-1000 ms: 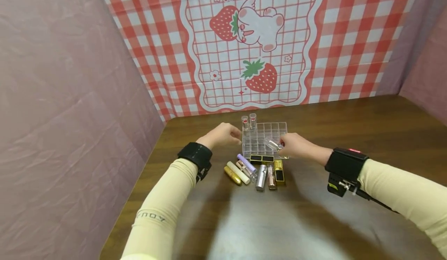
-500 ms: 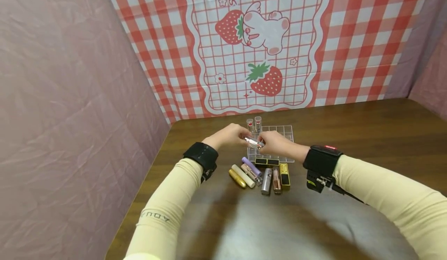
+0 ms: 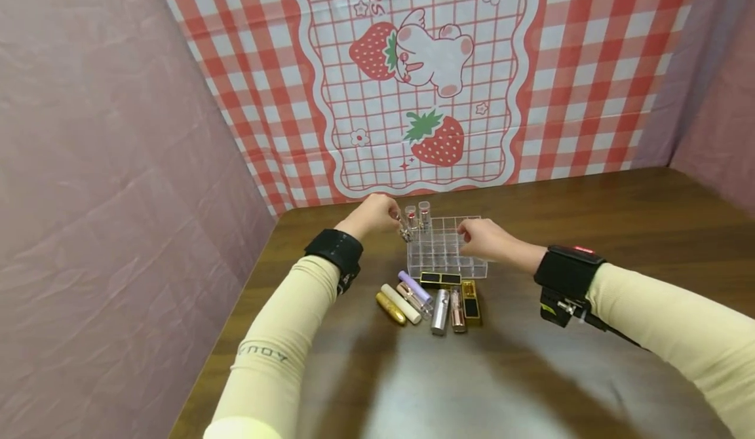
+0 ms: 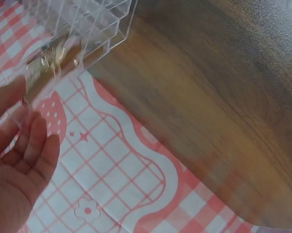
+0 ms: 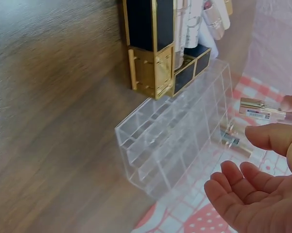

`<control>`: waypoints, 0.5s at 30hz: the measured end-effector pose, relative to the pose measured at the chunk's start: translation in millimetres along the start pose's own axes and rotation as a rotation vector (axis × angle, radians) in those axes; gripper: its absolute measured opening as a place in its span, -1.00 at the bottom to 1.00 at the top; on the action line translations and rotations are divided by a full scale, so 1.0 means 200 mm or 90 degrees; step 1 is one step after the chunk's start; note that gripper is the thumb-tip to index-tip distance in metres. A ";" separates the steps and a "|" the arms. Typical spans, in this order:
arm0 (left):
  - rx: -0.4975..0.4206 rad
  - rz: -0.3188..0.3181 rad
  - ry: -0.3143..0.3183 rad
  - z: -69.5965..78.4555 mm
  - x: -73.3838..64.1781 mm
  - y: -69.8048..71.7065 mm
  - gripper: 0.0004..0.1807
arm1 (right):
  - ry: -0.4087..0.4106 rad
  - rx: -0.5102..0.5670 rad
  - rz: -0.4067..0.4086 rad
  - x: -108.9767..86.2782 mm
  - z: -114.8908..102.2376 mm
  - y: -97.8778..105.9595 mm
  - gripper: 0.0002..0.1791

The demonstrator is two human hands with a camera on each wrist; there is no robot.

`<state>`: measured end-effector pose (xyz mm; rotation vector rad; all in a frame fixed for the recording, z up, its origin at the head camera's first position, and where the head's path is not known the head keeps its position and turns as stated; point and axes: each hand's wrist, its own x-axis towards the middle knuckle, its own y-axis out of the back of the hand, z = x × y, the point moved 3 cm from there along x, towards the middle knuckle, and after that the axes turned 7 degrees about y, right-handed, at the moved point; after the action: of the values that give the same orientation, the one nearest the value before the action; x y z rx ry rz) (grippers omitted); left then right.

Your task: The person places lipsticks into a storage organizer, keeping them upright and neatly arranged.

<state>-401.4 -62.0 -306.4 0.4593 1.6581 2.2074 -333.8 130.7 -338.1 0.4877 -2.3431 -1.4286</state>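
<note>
- Here, the left hand (image 3: 374, 215) pinches a slim lipstick tube with a clear cap and a shiny gold-toned base (image 5: 255, 109); its thumb and fingers are closed on the clear end, the metallic end pointing away from them.
- That tube tilts between nine and ten o'clock of the clear plastic gridded organizer (image 3: 436, 251), by its left edge; whether the two touch, I cannot tell.
- The right hand (image 3: 486, 239) hangs near the organizer's three o'clock side, thumb and fingers well parted and gently curved, with nothing in its grasp.
- Two transparent-capped lipsticks with red tips (image 3: 411, 217) stand upright, side by side, in compartments toward the organizer's ten to eleven o'clock corner.
- At six o'clock, just beside the organizer, a rectangular black-and-gold case (image 3: 440, 280) lies crosswise.
- Toward half past seven, a lilac tube (image 3: 415, 287), a rose-gold clear-ended tube (image 3: 411, 296), a cream tube (image 3: 401, 303) and a gold bullet-shaped tube (image 3: 391, 308) slant in a row.
- Farther out at six o'clock lie a silver cylinder (image 3: 440, 312) and a shiny rose-gold tube (image 3: 457, 311); toward five, a second black-and-gold case (image 3: 471, 305).
- These loose pieces rest on a dark brown wooden table (image 3: 531, 373).
</note>
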 end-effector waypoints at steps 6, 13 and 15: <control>0.040 0.017 0.039 0.04 0.06 -0.04 -0.68 | -0.003 0.005 0.000 -0.02 0.05 -0.01 -0.54; 0.059 0.003 0.053 0.10 0.10 -0.03 -0.57 | 0.006 0.009 0.006 -0.02 0.08 -0.01 -0.56; 0.070 -0.004 0.045 0.11 0.11 -0.03 -0.57 | 0.008 0.012 0.006 -0.02 0.09 -0.01 -0.57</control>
<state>-410.4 -32.4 -305.9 0.4091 1.8223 2.1582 -338.0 144.9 -348.4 0.4879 -2.3485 -1.3962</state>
